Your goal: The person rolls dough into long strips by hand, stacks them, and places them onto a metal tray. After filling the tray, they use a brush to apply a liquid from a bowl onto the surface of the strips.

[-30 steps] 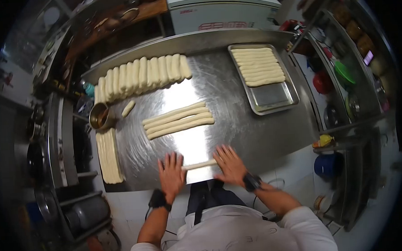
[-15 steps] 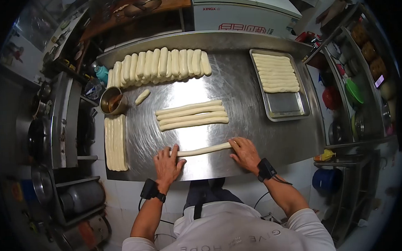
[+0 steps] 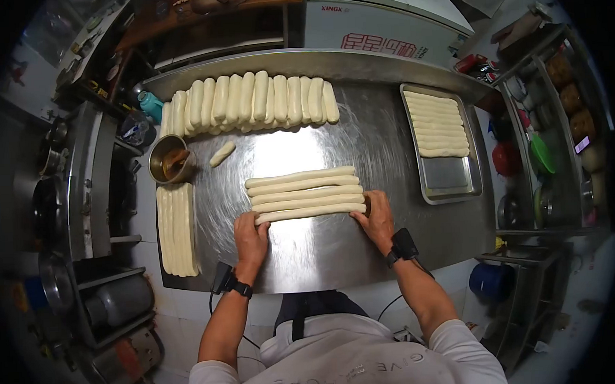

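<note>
Several long dough strips (image 3: 305, 192) lie side by side in the middle of the steel table. The nearest strip (image 3: 311, 212) has my left hand (image 3: 251, 234) at its left end and my right hand (image 3: 377, 218) at its right end, thumbs on the near side. Both hands are closed on these ends. A small dough piece (image 3: 222, 154) lies farther back, beside a metal pot (image 3: 171, 160) with brown contents. Short, thick dough rolls (image 3: 249, 102) are piled along the back left.
A metal tray (image 3: 447, 191) at the right holds a row of dough strips. More strips (image 3: 177, 230) lie lengthwise at the table's left edge. The table (image 3: 317, 253) has a raised back wall. Shelves with bowls stand at the right.
Both hands have moved the near strip away from my body, up against the other strips. The view has shifted slightly.
</note>
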Demonstrator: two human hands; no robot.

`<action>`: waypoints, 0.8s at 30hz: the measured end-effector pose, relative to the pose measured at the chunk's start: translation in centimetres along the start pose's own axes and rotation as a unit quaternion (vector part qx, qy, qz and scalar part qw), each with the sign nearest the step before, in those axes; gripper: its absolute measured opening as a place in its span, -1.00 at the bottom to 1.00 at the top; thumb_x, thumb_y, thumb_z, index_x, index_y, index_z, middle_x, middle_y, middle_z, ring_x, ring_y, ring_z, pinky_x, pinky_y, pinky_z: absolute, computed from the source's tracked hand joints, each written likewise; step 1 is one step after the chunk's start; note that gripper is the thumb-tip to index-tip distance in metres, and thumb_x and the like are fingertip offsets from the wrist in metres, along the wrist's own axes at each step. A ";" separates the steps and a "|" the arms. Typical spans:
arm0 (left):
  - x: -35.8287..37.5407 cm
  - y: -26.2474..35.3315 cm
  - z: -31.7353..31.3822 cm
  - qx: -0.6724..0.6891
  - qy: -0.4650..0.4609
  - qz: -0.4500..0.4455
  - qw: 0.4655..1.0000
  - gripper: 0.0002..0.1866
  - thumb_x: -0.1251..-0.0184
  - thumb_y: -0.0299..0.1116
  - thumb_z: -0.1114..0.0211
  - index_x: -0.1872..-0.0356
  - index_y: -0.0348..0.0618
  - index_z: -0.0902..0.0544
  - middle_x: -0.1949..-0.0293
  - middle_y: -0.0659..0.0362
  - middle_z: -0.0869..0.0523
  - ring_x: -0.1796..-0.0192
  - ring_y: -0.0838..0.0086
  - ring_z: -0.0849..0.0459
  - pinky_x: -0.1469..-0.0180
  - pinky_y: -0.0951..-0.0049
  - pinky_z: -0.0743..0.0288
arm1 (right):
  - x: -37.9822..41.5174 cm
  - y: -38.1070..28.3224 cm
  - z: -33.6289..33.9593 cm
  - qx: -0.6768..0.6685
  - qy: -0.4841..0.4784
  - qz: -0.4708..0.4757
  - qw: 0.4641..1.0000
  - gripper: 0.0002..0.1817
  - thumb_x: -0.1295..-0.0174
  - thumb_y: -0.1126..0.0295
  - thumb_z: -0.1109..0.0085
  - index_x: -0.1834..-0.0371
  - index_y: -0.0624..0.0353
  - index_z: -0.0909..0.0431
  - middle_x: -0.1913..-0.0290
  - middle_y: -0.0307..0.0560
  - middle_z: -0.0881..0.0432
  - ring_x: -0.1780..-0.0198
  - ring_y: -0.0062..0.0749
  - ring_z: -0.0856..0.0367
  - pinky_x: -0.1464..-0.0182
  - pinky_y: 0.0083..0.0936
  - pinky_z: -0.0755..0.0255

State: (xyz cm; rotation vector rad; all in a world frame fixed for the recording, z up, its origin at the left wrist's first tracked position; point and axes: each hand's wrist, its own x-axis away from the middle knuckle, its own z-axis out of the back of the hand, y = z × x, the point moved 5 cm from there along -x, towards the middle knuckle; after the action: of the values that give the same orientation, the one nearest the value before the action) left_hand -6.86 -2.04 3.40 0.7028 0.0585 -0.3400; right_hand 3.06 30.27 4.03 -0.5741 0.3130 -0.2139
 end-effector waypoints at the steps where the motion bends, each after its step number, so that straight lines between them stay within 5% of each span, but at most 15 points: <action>1: -0.1 -0.6 -0.1 0.004 0.007 0.034 0.999 -0.66 -0.18 -0.52 -0.51 0.03 -0.27 -0.61 0.07 -0.04 -0.68 -0.01 0.08 -0.63 -0.12 0.16 -0.52 | -0.2 0.1 -0.1 0.002 0.000 -0.001 1.000 -0.31 0.07 0.39 -0.65 -0.16 0.26 -0.51 -0.02 0.11 -0.58 -0.05 0.08 -0.58 -0.11 -0.15 -0.52; 5: -1.6 -2.5 -0.9 0.112 -0.034 0.109 0.987 -0.55 -0.19 -0.51 -0.52 -0.10 -0.31 -0.60 0.07 0.00 -0.68 0.07 0.28 -0.65 -0.05 0.29 -0.57 | -0.8 0.1 0.5 -0.043 -0.045 -0.086 0.994 -0.36 -0.03 0.37 -0.62 -0.18 0.30 -0.56 0.01 0.12 -0.59 0.01 0.00 -0.61 -0.07 -0.24 -0.55; 7: -2.3 -3.0 0.1 0.125 -0.002 0.219 0.968 -0.40 -0.19 -0.51 -0.51 -0.28 -0.37 -0.55 0.05 0.03 -0.66 0.12 0.42 -0.62 0.01 0.38 -0.59 | -1.9 0.4 0.2 -0.045 -0.049 -0.121 0.991 -0.39 -0.09 0.35 -0.59 -0.20 0.30 -0.58 0.05 0.10 -0.61 0.06 -0.06 -0.63 -0.02 -0.30 -0.58; 9: -2.5 -4.2 -0.9 0.130 -0.011 0.224 0.966 -0.27 -0.23 -0.48 -0.47 -0.43 -0.46 -0.42 0.03 0.03 -0.65 0.13 0.38 -0.61 -0.02 0.38 -0.58 | -2.0 1.6 -1.2 -0.102 -0.028 -0.247 0.963 -0.57 -0.25 0.31 -0.43 -0.12 0.32 -0.65 0.12 0.10 -0.65 0.05 -0.08 -0.65 -0.05 -0.29 -0.56; 12: -3.9 -3.3 -2.1 0.152 -0.074 0.246 0.954 -0.29 -0.34 -0.45 -0.34 -0.48 -0.49 -0.33 -0.08 -0.10 -0.56 0.01 0.21 -0.60 -0.14 0.30 -0.54 | -3.6 1.6 -3.1 -0.027 -0.005 -0.197 0.980 -0.68 -0.38 0.28 -0.25 -0.01 0.34 -0.68 0.14 0.14 -0.67 0.09 0.02 -0.66 -0.05 -0.15 -0.55; 16: -4.9 -3.6 -2.6 0.102 -0.014 0.250 0.963 -0.34 -0.40 -0.45 -0.25 -0.48 -0.49 -0.33 -0.18 -0.15 -0.48 -0.13 0.11 -0.55 -0.26 0.25 -0.47 | -4.2 1.8 -3.1 -0.043 0.023 -0.228 0.972 -0.68 -0.42 0.23 -0.19 0.04 0.31 -0.68 0.12 0.16 -0.70 0.09 0.04 -0.68 -0.03 -0.12 -0.54; 19: -6.5 -3.3 -3.6 0.119 -0.090 0.221 0.964 -0.34 -0.43 -0.46 -0.19 -0.52 -0.47 -0.29 -0.25 -0.17 -0.41 -0.23 0.06 -0.49 -0.35 0.23 -0.40 | -5.0 1.7 -4.2 0.028 0.002 -0.291 0.956 -0.66 -0.45 0.18 -0.16 0.09 0.29 -0.69 0.11 0.17 -0.71 0.08 0.06 -0.70 -0.03 -0.11 -0.54; 24: -6.7 -3.6 -4.0 0.210 -0.034 0.347 0.913 -0.36 -0.45 -0.44 -0.19 -0.54 -0.27 -0.33 -0.23 -0.17 -0.42 -0.27 0.01 -0.47 -0.40 0.23 -0.35 | -5.6 1.8 -4.1 -0.022 -0.038 -0.344 0.938 -0.63 -0.48 0.11 -0.12 0.02 0.23 -0.66 0.08 0.17 -0.74 0.03 0.12 -0.71 -0.01 -0.08 -0.55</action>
State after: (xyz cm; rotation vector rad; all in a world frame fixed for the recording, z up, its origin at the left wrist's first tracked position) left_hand -14.07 -0.15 -0.77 1.0849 -0.3368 0.3219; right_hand -3.40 31.34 1.06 -0.7202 0.0281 -0.8599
